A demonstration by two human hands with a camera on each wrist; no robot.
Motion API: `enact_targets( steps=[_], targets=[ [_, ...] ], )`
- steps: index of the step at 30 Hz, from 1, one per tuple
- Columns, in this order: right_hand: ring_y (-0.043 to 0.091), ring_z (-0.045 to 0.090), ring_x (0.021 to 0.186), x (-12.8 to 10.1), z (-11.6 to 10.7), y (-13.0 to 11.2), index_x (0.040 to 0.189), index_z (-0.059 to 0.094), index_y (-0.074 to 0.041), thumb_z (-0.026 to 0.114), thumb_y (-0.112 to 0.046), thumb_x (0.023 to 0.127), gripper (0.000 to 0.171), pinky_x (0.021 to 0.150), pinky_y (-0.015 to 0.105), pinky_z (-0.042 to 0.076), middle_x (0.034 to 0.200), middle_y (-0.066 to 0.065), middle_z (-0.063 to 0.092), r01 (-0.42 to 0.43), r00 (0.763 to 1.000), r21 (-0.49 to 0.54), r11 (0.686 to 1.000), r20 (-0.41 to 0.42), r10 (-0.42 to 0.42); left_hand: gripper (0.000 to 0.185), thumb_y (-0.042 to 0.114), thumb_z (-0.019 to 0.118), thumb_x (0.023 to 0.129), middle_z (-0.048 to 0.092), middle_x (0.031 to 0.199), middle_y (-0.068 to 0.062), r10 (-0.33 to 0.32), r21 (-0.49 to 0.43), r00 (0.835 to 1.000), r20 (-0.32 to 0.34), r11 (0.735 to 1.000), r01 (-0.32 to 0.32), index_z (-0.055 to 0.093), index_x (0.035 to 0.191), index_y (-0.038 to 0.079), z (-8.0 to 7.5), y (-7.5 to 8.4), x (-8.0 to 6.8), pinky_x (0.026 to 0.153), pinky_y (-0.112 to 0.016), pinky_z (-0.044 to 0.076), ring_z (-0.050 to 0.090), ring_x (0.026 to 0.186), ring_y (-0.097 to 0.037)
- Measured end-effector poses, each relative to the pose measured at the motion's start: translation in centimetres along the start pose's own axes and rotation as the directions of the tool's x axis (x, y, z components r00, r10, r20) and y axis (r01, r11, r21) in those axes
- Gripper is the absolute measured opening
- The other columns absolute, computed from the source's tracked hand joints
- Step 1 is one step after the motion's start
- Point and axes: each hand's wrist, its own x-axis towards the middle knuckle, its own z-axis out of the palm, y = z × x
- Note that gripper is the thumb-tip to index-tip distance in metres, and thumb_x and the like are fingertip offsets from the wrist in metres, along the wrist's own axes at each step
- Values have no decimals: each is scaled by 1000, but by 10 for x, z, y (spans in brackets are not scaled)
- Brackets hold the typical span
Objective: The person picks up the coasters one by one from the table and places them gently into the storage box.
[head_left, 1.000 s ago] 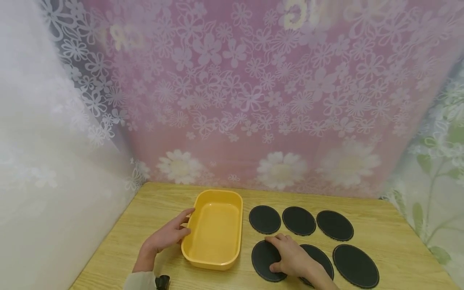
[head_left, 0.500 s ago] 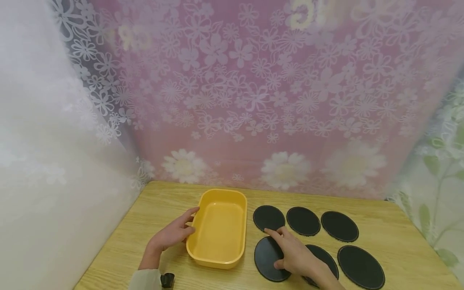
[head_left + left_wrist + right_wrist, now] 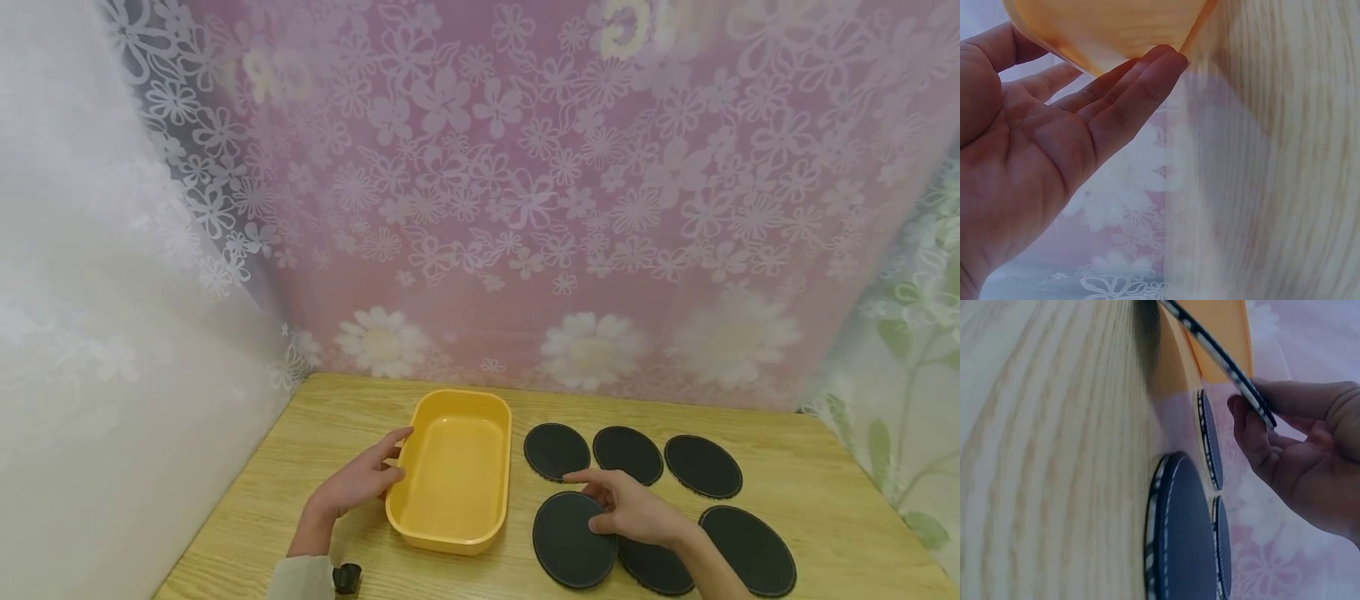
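Fingers (image 3: 1254, 434) of the right hand (image 3: 628, 510) are narrowed in a pinch on the right-hand edge of a black disc (image 3: 572, 540). Disc found tilted: pinched edge raised off the bench (image 3: 840, 517), opposite edge lower and towards the yellow tray (image 3: 450, 483); whether that lower edge makes contact cannot be told. Disc is round, with no long axis. It sits right of the tray, a strip of bench wood showing between, and overlaps a neighbouring disc (image 3: 654, 571) in the head view. Tray's long axis runs front to back, its far end near the bench's rear edge and the floral curtain (image 3: 525, 208). Left hand (image 3: 355, 485): fingers extended, touching the tray's left wall. Back row: three discs (image 3: 703, 467), lying flat.
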Motion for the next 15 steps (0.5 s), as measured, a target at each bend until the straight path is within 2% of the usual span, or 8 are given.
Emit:
enact_targets(
  steps=[4, 6, 8, 10, 12, 15],
  targets=[
    [32, 54, 110, -3, -6, 3, 144, 47, 3, 66, -2, 91, 57, 73, 27, 46, 139, 27, 49, -25, 996, 24, 999, 87, 23, 65, 14, 51, 101, 39, 144, -31, 3, 1, 1000, -8, 1000, -3, 21, 159, 11, 0, 1, -2, 75, -39, 52, 59, 105, -27],
    [43, 51, 119, -4, -8, 5, 144, 47, 2, 66, -5, 92, 56, 82, 31, 49, 142, 28, 47, -44, 991, 22, 999, 124, 41, 65, 13, 51, 100, 40, 144, -31, 4, 3, 1000, -16, 1000, -4, 22, 159, 11, 0, 1, -2, 75, -39, 52, 59, 104, -27],
    [52, 42, 130, -5, -11, 7, 144, 48, 1, 66, -7, 93, 55, 92, 37, 50, 146, 29, 42, -56, 986, 37, 998, 161, 50, 65, 13, 51, 100, 40, 143, -31, 5, 7, 1000, -20, 1000, -5, 23, 159, 11, -1, 1, -2, 74, -38, 52, 60, 104, -27],
    [54, 37, 133, -6, -13, 10, 144, 47, 1, 65, -8, 94, 54, 95, 38, 49, 148, 30, 39, -64, 981, 69, 996, 187, 50, 64, 13, 51, 101, 40, 143, -31, 6, 8, 1000, -20, 1000, -6, 22, 158, 11, -1, 0, -2, 74, -38, 52, 60, 102, -26],
    [53, 33, 136, -8, -15, 13, 146, 46, 2, 63, -7, 95, 54, 95, 33, 48, 150, 32, 35, -68, 979, 119, 991, 199, 43, 65, 13, 50, 100, 40, 143, -31, 5, 5, 1000, -18, 1000, -5, 22, 159, 11, 0, 0, -1, 73, -37, 52, 60, 99, -25],
    [45, 42, 130, -10, -16, 17, 148, 41, 4, 61, -7, 96, 57, 85, 31, 52, 152, 34, 29, -80, 983, 219, 972, 178, 40, 65, 13, 50, 100, 41, 142, -30, 5, 5, 1000, -15, 1000, -4, 22, 158, 12, 0, 0, -1, 71, -36, 52, 60, 94, -24]
  ],
)
